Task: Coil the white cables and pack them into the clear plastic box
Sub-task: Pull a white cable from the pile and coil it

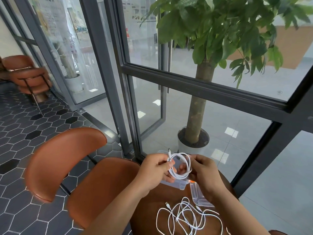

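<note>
Holding a coiled white cable point(178, 175) between two bare hands, a person looks down at a round brown bench point(150, 209). The left hand point(157, 168) pinches the left side of the coil between thumb and curled fingers. The right hand point(203, 172) grips the right side, its fingers curled around the loops. One connector end point(169, 152) sticks up from the top of the coil, next to the left thumb.

The coil hangs just above a clear plastic box point(176, 184), which sits open at the far edge of the bench and is mostly hidden behind the hands. A clear plastic lid point(197, 194) lies flat just right of the box, partly under the right forearm. Nearer the person, loose white cables point(186, 216) lie on the bench in a tangled heap of overlapping loops, well apart from the box.

A brown padded chair point(67, 160) stands to the left of the bench on a floor of dark hexagonal tiles point(25, 124), and another brown chair point(25, 73) stands far off to the left. Beyond the bench is a dark-framed glass wall point(203, 87). A leafy tree point(198, 102) in a white pot point(183, 146) stands close to the glass.
</note>
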{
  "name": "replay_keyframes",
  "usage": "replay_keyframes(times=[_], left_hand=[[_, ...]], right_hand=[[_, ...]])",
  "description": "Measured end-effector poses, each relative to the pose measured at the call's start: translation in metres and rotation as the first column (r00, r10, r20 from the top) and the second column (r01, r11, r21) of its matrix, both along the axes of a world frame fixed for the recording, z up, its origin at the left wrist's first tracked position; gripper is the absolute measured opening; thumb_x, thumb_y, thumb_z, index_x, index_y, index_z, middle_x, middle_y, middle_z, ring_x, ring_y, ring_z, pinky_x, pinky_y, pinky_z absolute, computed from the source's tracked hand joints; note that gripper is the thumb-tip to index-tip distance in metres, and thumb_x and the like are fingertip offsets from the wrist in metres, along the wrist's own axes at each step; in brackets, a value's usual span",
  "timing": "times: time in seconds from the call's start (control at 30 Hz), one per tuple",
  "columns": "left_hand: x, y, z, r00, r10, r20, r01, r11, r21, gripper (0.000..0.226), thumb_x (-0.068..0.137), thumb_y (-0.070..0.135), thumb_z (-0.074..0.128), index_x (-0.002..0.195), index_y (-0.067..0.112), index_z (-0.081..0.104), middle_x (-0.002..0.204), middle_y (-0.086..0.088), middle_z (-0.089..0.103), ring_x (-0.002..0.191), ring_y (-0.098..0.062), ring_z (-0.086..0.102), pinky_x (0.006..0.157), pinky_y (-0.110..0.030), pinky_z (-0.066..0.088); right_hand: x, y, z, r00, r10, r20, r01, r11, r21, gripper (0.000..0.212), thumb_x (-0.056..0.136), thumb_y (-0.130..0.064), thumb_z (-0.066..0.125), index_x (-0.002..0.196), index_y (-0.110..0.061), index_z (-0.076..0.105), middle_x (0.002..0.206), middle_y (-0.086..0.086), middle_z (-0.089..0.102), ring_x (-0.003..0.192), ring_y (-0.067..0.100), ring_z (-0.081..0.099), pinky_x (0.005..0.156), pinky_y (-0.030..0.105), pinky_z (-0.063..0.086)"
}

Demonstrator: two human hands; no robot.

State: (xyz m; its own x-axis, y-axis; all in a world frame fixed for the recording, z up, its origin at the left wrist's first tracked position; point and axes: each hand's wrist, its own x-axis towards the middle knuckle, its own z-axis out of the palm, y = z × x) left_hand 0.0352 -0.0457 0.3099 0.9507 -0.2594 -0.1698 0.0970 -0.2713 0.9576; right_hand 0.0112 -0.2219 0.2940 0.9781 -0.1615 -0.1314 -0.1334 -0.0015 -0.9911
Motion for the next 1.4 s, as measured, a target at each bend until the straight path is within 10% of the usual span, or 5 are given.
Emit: replay_keyframes(times=[0.23,0.37,0.6,1.03,1.4], left_hand=[[-0.003,0.006,-0.003,0.998,0.032,-0.058,-0.027,0.996,0.089,0.011,0.097,0.016,0.064,0.092,0.012,0.073,0.081,-0.014,0.075,0.066,-0.030,0.076,0.071,-0.049,0.064],[-0.005,0.008,-0.002,0.995,0.013,-0.095,-0.002,0.993,0.118,0.011,0.095,0.014,0.065,0.089,0.009,0.073,0.079,-0.017,0.075,0.065,-0.033,0.075,0.071,-0.050,0.064],[-0.010,0.012,-0.011,0.968,0.019,-0.251,-0.017,1.000,0.010,0.013,0.094,0.008,0.063,0.098,-0.001,0.071,0.083,-0.028,0.074,0.067,-0.038,0.073,0.067,-0.046,0.064],[-0.019,0.008,-0.029,0.989,-0.113,0.099,0.054,0.882,0.468,0.013,0.095,0.020,0.059,0.082,0.018,0.063,0.079,-0.006,0.071,0.062,-0.017,0.074,0.060,-0.030,0.062],[-0.022,0.007,-0.040,1.000,-0.006,0.017,0.002,0.983,0.183,0.014,0.101,0.018,0.056,0.103,0.021,0.069,0.077,0.000,0.068,0.060,-0.019,0.071,0.058,-0.039,0.063]], right_hand=[[-0.011,0.001,-0.006,0.987,0.159,0.017,-0.160,0.986,0.056,0.036,0.093,-0.045,0.059,0.093,-0.016,0.081,0.094,0.012,0.078,0.090,0.033,0.075,0.089,0.049,0.060],[-0.011,-0.002,-0.016,0.982,0.185,0.036,-0.186,0.982,0.028,0.028,0.075,-0.029,0.082,0.097,-0.013,0.080,0.089,0.018,0.077,0.082,0.040,0.069,0.081,0.052,0.057],[-0.012,0.001,-0.019,0.972,0.233,0.030,-0.219,0.851,0.476,0.044,0.078,0.006,0.075,0.119,-0.002,0.062,0.088,0.029,0.066,0.078,0.036,0.065,0.072,0.041,0.057],[-0.024,0.028,-0.049,0.998,-0.023,0.055,0.025,0.999,-0.030,0.017,0.089,-0.010,0.074,0.103,-0.013,0.065,0.082,0.012,0.078,0.074,0.032,0.076,0.072,0.050,0.062],[-0.016,0.023,-0.055,0.994,0.097,0.057,-0.070,0.932,-0.354,0.029,0.094,-0.017,0.068,0.115,-0.034,0.057,0.087,-0.005,0.075,0.073,0.008,0.075,0.068,0.031,0.063]])
